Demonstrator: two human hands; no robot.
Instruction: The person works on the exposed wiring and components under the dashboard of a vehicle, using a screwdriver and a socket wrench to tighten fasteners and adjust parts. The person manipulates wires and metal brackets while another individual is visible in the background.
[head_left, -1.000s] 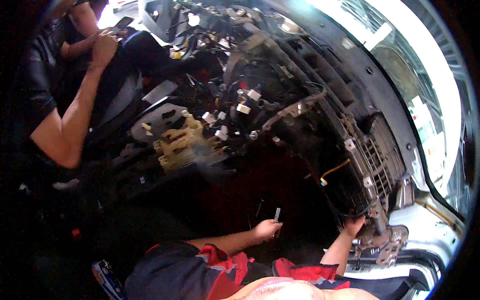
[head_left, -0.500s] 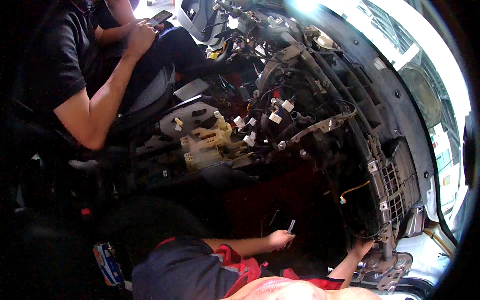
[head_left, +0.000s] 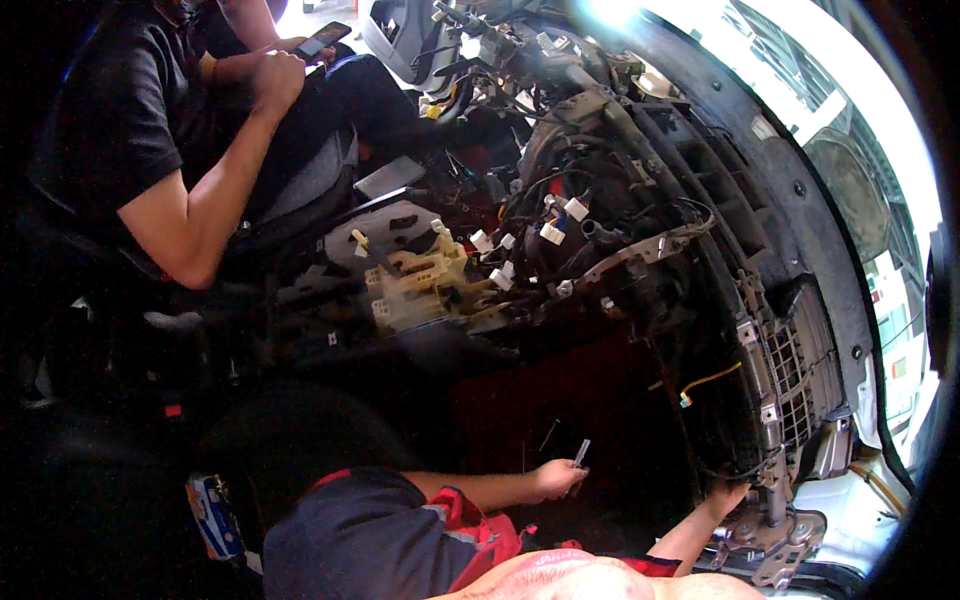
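Observation:
My left hand [head_left: 553, 480] is closed around a short silver metal tool [head_left: 582, 452], whose end sticks up past the fingers; its exact kind is too small to make out. That hand hovers over the dark footwell. At lower right, my right hand [head_left: 728, 492] reaches into the end of the stripped dashboard frame [head_left: 772, 440], beside a metal bracket [head_left: 785, 540] with round holes. Its fingers are hidden in shadow behind the frame, so whether they grip anything does not show. A yellow wire [head_left: 712, 379] with a small pale connector hangs above that hand.
Another person [head_left: 215, 215] sits at upper left holding a phone [head_left: 325, 38]. Between us stands a cream plastic bracket [head_left: 420, 288] among loose wires and white connectors [head_left: 551, 233]. A blue and white box [head_left: 215, 518] lies at lower left. The windshield edge curves along the right.
My view has shifted slightly. Both my hands stay at about the same spots, the left still holding the metal tool. The other person's phone looks slightly shifted.

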